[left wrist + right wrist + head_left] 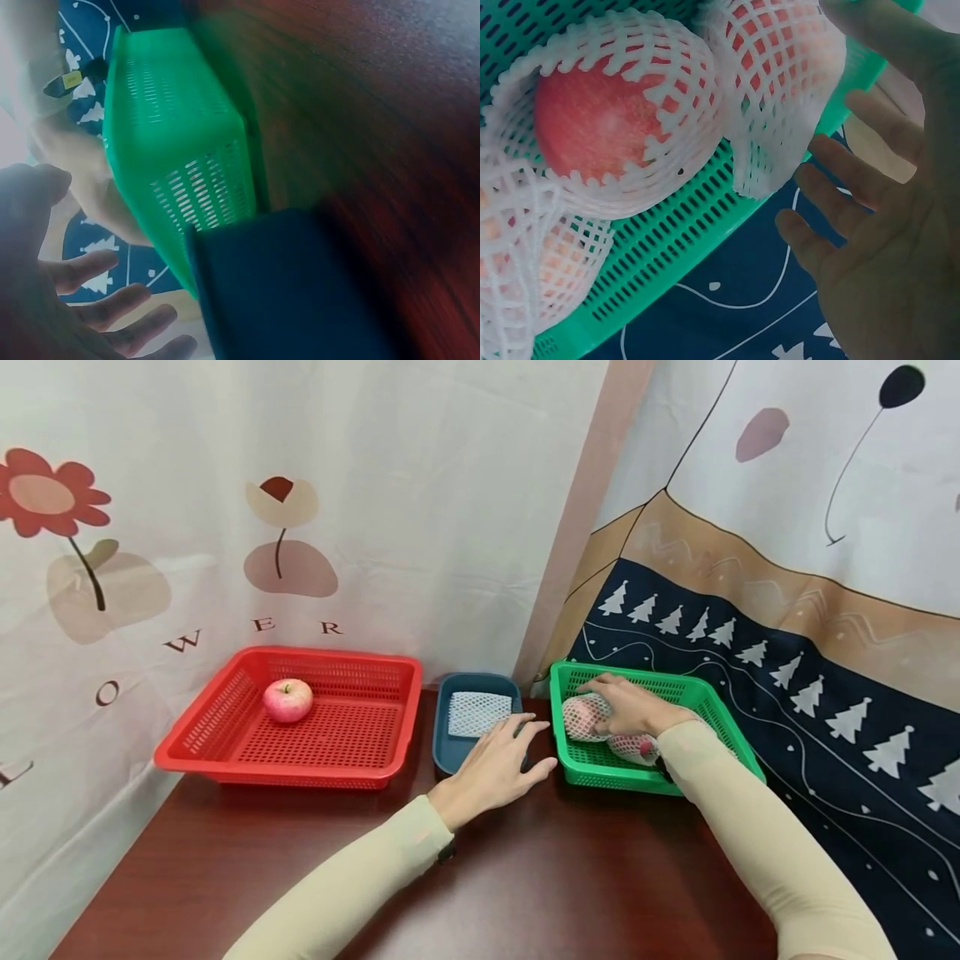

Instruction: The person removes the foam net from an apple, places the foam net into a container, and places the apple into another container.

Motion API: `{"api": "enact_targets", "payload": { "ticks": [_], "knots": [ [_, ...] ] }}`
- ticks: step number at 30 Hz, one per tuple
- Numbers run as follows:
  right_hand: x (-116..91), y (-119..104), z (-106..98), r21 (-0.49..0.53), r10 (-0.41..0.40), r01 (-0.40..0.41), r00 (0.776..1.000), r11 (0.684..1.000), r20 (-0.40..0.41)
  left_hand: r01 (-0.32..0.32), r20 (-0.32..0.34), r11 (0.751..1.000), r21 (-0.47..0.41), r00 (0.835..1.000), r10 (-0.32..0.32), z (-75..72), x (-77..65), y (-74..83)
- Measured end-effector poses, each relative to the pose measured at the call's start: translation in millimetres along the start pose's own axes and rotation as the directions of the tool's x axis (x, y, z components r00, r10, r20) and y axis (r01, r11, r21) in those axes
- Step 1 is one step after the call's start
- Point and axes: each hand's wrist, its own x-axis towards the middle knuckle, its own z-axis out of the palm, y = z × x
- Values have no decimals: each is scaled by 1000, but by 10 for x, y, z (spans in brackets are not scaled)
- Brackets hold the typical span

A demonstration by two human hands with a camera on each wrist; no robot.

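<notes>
My right hand [637,706] reaches into the green basket [618,778], fingers spread beside an apple in a white foam net [583,718]. In the right wrist view the thumb and fingers stand around one end of that netted apple [776,67] without curling round it. A second apple [596,120] shows red through its net's opening, with another netted apple [562,262] at the left. My left hand [491,772], holding nothing, hovers with extended fingers at the front right of a dark blue bin [450,756]; a flat foam net [474,712] lies inside.
To the left, a red basket [285,771] holds one bare apple [288,701]. The blue bin stands between the two baskets on a dark brown table [525,885]. Printed curtains [420,527] hang close behind and along the right side.
</notes>
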Motion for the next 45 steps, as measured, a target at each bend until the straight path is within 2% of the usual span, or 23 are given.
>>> {"api": "enact_targets", "payload": {
  "ticks": [8, 14, 21, 31, 45],
  "knots": [
    [124, -62, 55, -63, -35, 38, 999, 997, 40, -5, 27, 998, 66, 1000, 3, 148, 75, 1],
    [195, -92, 54, -79, -12, 19, 995, 997, 97, -15, 58, 998, 56, 998, 12, 228, 133, -8],
    [251, -159, 43, -123, 10, 8, 989, 992, 145, -13, 57, 997, 81, 998, 9, 273, 208, -2],
    [271, -168, 46, -148, 18, 13, 979, 989, 202, 30, 113, 995, 91, 993, -40, 294, 316, 44],
    [403, -179, 87, -165, 73, -29, 960, 986, 269, 36, 132, 979, 200, 989, -63, 402, 350, 65]
  ]
}}
